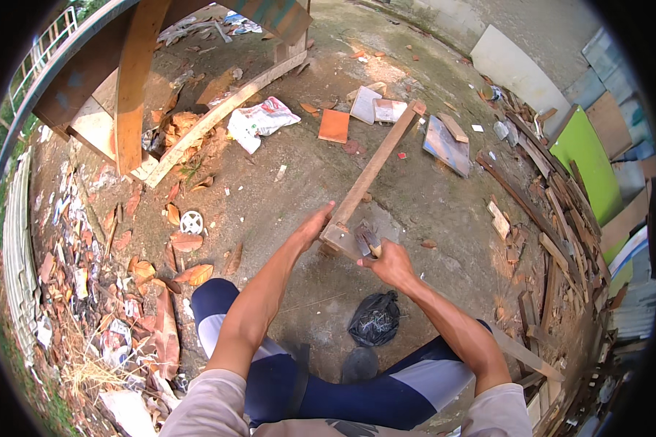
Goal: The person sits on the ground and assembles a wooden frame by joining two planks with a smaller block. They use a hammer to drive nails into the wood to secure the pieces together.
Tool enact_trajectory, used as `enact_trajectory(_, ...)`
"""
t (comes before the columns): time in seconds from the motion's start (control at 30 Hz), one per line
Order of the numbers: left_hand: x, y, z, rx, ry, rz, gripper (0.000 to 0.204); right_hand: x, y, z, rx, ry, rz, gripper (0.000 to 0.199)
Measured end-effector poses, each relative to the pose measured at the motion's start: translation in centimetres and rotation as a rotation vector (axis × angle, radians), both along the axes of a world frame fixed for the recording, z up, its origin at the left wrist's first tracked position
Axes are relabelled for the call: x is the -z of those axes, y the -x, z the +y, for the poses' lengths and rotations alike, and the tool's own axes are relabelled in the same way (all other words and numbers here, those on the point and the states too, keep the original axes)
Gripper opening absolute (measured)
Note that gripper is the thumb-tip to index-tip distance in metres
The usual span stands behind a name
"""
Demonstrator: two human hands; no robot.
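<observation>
On littered bare ground just ahead of a crouched person's knees, beside a black plastic bag (375,320), the right hand (392,264) grips a hammer (366,240), fingers curled round its handle, head resting on a long wooden plank (368,178). The left hand (315,224) presses flat-fingered against the near end, apparently steadying it. Beyond lie tile scraps and stacked timber.

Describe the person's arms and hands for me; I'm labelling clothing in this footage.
Both forearms are bare, with no gloves, watch or rings visible on the left hand or the right hand. Short, light pinkish-beige sleeves end above the elbows. Below them show dark navy trousers with pale grey panels.
</observation>
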State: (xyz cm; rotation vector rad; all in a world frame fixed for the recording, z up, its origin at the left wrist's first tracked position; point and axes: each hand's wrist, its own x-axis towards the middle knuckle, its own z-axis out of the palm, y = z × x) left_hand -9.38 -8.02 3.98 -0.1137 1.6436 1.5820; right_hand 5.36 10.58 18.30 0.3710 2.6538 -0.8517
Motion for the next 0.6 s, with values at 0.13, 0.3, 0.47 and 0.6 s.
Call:
enact_trajectory(0.13, -1.2, -2.7, 3.0, -0.001, -0.158, -0.071, 0.073, 1.0, -1.0, 0.8, 0.005, -0.086, 0.046, 0.056)
enact_trajectory(0.3, 2.3, -2.8, 1.6, -0.125, -0.317, -0.058, 0.061, 1.4, -0.7, 0.0, -0.007, -0.053, 0.085, 0.056)
enact_trajectory(0.47, -0.5, -4.5, 2.8, -0.092, -0.337, -0.242, 0.053, 1.1, -0.9, 0.8, -0.019, -0.115, 0.042, 0.056)
enact_trajectory(0.6, 0.1, -4.4, 2.4, -0.137, -0.372, -0.267, 0.052, 0.8, -0.7, 0.3, 0.0, -0.058, 0.022, 0.054)
